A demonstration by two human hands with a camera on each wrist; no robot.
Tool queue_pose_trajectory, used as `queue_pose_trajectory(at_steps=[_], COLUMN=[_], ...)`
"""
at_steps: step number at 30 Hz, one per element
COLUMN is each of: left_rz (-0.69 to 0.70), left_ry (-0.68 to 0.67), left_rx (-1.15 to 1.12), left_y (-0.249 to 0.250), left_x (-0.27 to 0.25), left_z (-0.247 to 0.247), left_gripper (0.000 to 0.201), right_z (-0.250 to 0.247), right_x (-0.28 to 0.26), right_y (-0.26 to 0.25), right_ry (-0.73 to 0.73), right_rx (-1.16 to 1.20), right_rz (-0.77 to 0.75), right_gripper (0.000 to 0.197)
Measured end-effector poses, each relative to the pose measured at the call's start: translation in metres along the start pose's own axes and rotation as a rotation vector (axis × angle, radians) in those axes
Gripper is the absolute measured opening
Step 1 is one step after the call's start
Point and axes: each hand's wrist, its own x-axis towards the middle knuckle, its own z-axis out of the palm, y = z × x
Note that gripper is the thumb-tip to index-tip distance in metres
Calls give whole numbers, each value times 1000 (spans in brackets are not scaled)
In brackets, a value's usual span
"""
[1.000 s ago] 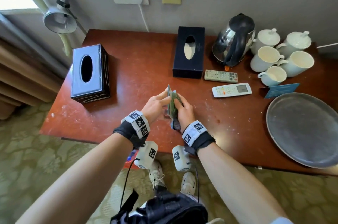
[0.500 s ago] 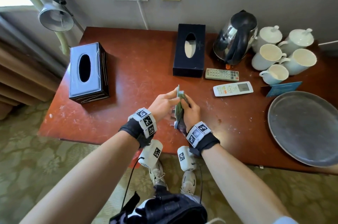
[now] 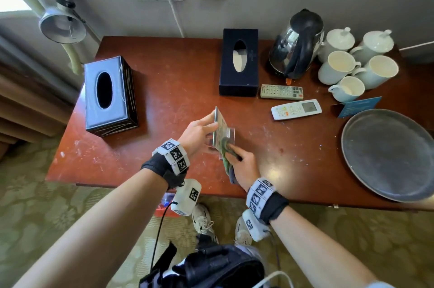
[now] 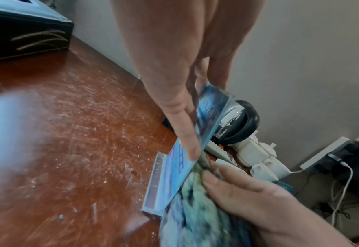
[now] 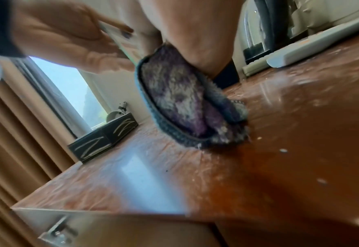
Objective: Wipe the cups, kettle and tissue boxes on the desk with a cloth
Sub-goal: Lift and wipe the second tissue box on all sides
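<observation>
My left hand [image 3: 210, 124] pinches the top edge of a clear acrylic sign stand [image 3: 220, 126] holding a printed card, with its base on the desk. My right hand [image 3: 232, 158] grips a shaggy green-purple cloth [image 3: 226, 162] and presses it against the stand's lower face. The left wrist view shows the stand [image 4: 180, 167] with the cloth [image 4: 195, 208] against it. A steel kettle [image 3: 296, 45] stands at the back right, white cups [image 3: 338, 66] beside it. One dark tissue box [image 3: 108, 92] sits at the left and another [image 3: 239, 62] at the back centre.
Two remotes [image 3: 281, 92] [image 3: 296, 109] lie in front of the kettle. A blue card [image 3: 359, 106] and a round grey tray [image 3: 387, 153] are at the right. A lamp [image 3: 62, 26] hangs at the left by the curtain. The desk's front edge is just under my wrists.
The stand has come down from between my raised hands onto the desk. My right hand has slid the cloth down its face toward the base.
</observation>
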Motion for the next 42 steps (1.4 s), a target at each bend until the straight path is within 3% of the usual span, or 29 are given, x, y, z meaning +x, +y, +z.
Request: queue_pose_trajectory(at_steps=[3,7,10,14,18,22,26,30,38,42], left_rz=[-17,-17,-24,-25,1,127,185,181,212,207], left_ry=[-44,-66,-59,-56,-98,-191,-229,-196,-122,-276], left_rx=[1,8,-40,-19,215,486,690,753,900,823], left_y=[2,4,2,4,22,38,46,48,46,43], left_x=[2,5,5,5,7,14,20,25,24,20], left_z=[10,13,8,6,3,0,-5,-10,-32,-43], left_gripper=[50,49,48,57,77,64,51,41,39,29], right_z=[-9,3,8,2,-15,-38,-52,-58,-56,-52], right_x=[-7,12,24,23,18,22,17,7,-6,-7], right_y=[-6,-46,-65,-44,-37,-57,-72,-72,-71,-66], right_ry=[-2,118,101,60,78,222,274,290,370,385], right_rx=[37,204,256,91,-21,-74,-27,-15,-13,-45], right_rz=[-3,-134,-207,-100,-25,-57,-63,-40,-26,-6], right_gripper=[31,33,32,33,32,33,34,33,35,35])
